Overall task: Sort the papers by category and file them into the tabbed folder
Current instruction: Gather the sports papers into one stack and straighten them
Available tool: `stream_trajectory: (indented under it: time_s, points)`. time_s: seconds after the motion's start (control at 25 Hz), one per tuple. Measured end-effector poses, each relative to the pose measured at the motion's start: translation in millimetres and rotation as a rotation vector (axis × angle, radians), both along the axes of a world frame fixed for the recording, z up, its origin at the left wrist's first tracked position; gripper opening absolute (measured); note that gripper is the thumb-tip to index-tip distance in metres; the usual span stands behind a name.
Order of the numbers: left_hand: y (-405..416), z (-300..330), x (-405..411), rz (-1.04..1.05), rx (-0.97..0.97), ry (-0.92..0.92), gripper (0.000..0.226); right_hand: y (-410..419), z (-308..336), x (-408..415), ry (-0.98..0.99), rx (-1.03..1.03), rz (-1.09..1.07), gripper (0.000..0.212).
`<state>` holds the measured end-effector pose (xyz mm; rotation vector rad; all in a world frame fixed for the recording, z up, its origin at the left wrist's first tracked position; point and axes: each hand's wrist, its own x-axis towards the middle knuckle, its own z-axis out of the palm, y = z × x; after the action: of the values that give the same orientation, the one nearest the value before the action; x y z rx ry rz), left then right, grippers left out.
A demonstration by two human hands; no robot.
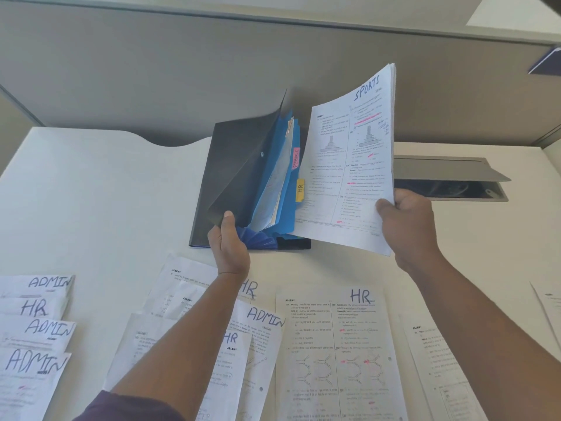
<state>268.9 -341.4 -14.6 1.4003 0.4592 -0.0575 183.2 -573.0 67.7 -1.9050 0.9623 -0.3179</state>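
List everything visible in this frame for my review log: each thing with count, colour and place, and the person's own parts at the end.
Black expanding tabbed folder with blue dividers: one, standing open at desk centre.
Pink tab and yellow HR tab: one each, on the dividers' right edge.
Sheaf of white printed papers marked SPORTS: one, held up right of the folder.
Loose white printed sheets marked ADMIN or HR: several, exact count unclear, overlapping along the near desk.
White desk: one, under everything.
Grey cable hatch: one, lid raised, right rear of desk.
Grey partition: one, behind the desk.
Left hand: holds the folder's black front flap.
Right hand: grips the SPORTS sheaf's lower corner.
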Motion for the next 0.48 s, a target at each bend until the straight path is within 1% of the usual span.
stream_trajectory:
  time_s: [0.12, 0.24, 0.48]
  points:
    - [0.7, -1.1, 0.1, -0.004, -0.005, 0.016, 0.033, 1.9, -4.2, 12.7, 0.048, -0.019, 0.033, 0.022]
    - [1.5, -2.3, 1.1, -0.020, 0.020, -0.006, 0.035, 1.8, -8.3, 21.1, 0.069, -0.013, 0.050, 0.023]
    - [2.7, -7.5, 3.2, -0.055, 0.058, -0.021, 0.038, 10.9, -3.8, 35.0, 0.089, 0.118, 0.043, 0.019]
